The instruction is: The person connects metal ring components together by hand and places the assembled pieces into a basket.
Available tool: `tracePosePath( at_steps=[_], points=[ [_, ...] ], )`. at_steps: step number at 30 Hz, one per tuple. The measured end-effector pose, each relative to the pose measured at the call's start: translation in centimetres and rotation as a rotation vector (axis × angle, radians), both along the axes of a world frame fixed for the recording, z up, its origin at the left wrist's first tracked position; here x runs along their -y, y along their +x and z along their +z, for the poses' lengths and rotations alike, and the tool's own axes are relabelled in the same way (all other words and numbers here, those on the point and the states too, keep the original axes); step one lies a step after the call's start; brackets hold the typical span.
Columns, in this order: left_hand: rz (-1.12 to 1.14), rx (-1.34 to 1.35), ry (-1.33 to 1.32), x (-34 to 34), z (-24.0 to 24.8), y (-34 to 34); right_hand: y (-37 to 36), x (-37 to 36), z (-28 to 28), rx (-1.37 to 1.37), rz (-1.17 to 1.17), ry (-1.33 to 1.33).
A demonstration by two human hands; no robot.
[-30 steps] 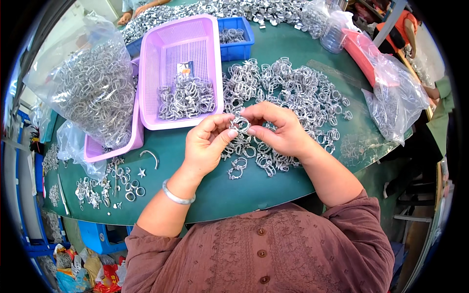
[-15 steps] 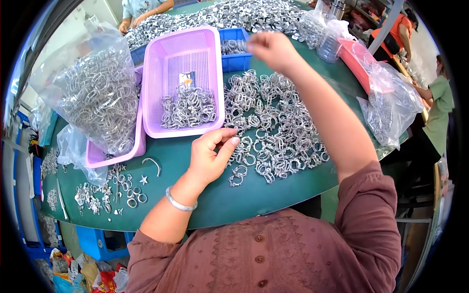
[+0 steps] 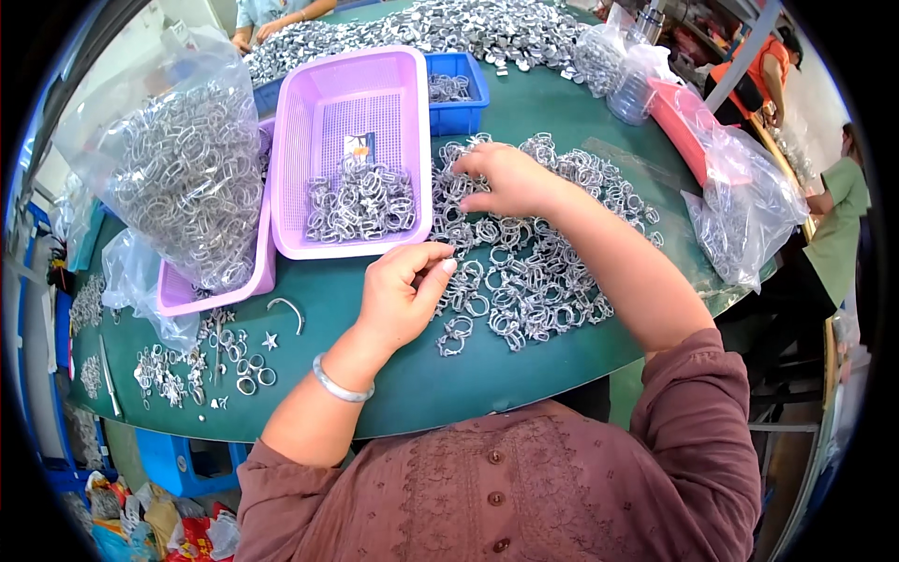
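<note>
A pile of silvery metal rings (image 3: 524, 272) lies loose on the green table. My right hand (image 3: 510, 183) is over the pile's upper left part, thumb and fingers apart, with nothing visible between them. At the pile's left edge is my left hand (image 3: 403, 290), fingers curled and thumb pressed near the forefinger; whatever is in that pinch is too small to make out. Just beyond it stands a lilac plastic basket (image 3: 288, 187) with a heap of similar rings (image 3: 361, 204) in its near end. A blue bin (image 3: 459, 120) behind the basket holds more metal pieces.
A clear bag of rings (image 3: 187, 178) stands in a second lilac basket (image 3: 267, 267) on the left. Loose rings (image 3: 253, 370), a curved piece (image 3: 295, 314) and tweezers (image 3: 110, 375) lie nearby. Far off is a large metal heap (image 3: 421, 33). A red tray (image 3: 676, 122) stands right; co-workers are around.
My right hand has come back from the blue bin and down over the ring pile, its fingers now spread. My left hand has stayed nearly in place.
</note>
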State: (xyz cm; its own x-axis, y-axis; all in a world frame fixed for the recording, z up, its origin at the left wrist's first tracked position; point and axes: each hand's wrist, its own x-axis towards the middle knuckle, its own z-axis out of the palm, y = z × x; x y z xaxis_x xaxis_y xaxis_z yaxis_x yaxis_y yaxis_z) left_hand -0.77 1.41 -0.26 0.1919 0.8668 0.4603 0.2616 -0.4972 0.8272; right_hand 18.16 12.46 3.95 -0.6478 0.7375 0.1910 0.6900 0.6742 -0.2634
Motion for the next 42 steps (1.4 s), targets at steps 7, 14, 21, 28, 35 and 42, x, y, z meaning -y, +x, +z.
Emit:
tracePosePath(
  at_steps=[7, 14, 21, 28, 35, 42],
  points=[
    [-0.017, -0.008, -0.007, -0.1, 0.0, 0.2, 1.1, 1.3, -0.4, -0.237, 0.011, 0.064],
    [-0.030, 0.087, -0.068, 0.2, -0.2, 0.5, 1.7, 5.0, 0.9, -0.790, 0.026, -0.668],
    [-0.044, 0.201, -0.067, 0.4, 0.0, 1.1, 0.5, 7.9, 0.0, -1.051, 0.028, -0.819],
    [-0.072, -0.152, -0.015, 0.1, 0.0, 0.6, 1.0, 8.1, -0.6, -0.950, -0.100, -0.861],
    [-0.053, -0.068, -0.047, 0.6, 0.4, 1.2, 1.4, 8.4, -0.3, -0.942, -0.103, -0.918],
    [-0.070, 0.095, 0.062, 0.9, 0.5, 1.0, 0.8, 9.1, -1.1, -1.049, -0.002, -1.074]
  ],
)
